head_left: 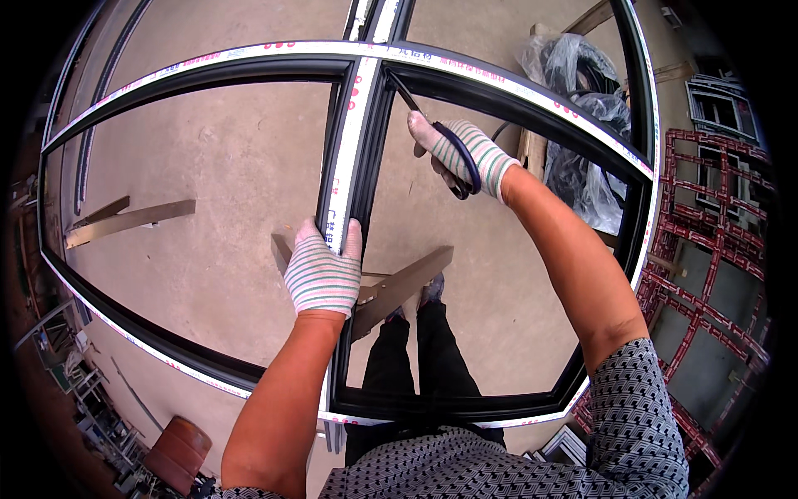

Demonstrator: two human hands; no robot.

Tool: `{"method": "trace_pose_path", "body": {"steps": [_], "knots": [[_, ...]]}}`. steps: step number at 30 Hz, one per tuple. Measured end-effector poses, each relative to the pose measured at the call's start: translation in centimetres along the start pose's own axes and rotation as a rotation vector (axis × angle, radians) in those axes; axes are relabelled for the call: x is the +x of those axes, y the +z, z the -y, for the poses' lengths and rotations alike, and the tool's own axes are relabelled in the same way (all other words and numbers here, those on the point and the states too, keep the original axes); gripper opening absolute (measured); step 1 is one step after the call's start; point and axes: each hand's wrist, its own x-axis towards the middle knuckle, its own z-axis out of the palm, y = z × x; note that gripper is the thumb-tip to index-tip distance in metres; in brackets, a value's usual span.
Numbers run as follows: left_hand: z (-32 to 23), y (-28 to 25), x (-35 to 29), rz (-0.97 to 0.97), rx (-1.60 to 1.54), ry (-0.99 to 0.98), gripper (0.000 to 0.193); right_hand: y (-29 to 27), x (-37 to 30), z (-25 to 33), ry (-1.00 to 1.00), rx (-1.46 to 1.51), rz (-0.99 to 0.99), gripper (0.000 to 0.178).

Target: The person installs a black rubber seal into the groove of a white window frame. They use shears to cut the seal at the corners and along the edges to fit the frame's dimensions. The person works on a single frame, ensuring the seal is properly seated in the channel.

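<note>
A large window frame (519,83), black with white printed film on its faces, spreads out in front of me. My left hand (320,274), in a striped knit glove, is closed over its middle bar (345,166), thumb on one side and fingers on the other. In a matching glove, my right hand (492,158) grips a pair of scissors (405,92) by the dark blue loop handles. The scissors' tip points into the upper left corner of the right-hand opening, where the middle bar meets the crossbar. Whether the tip touches the black inner edge, I cannot tell.
Wooden supports (407,287) show beneath the frame, with another wooden piece (137,222) at left. Clear plastic wrapping (582,179) lies at upper right. Red-and-white wrapped frames (706,274) stand along the right. A reddish-brown panel (177,447) and assorted clutter are at lower left.
</note>
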Motion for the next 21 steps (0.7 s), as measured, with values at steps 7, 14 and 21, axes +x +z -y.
{"method": "trace_pose_path", "body": {"steps": [7, 14, 21], "knots": [[0.1, 0.3, -0.3, -0.048, -0.022, 0.019, 0.069, -0.5, -0.3, 0.7, -0.027, -0.008, -0.006, 0.089], [-0.1, 0.0, -0.1, 0.010, -0.042, -0.017, 0.064, -0.6, 0.4, 0.6, -0.050, -0.007, -0.051, 0.080], [0.3, 0.4, -0.1, -0.038, -0.015, 0.001, 0.063, -0.6, 0.5, 1.0, -0.061, -0.026, -0.067, 0.079]]}}
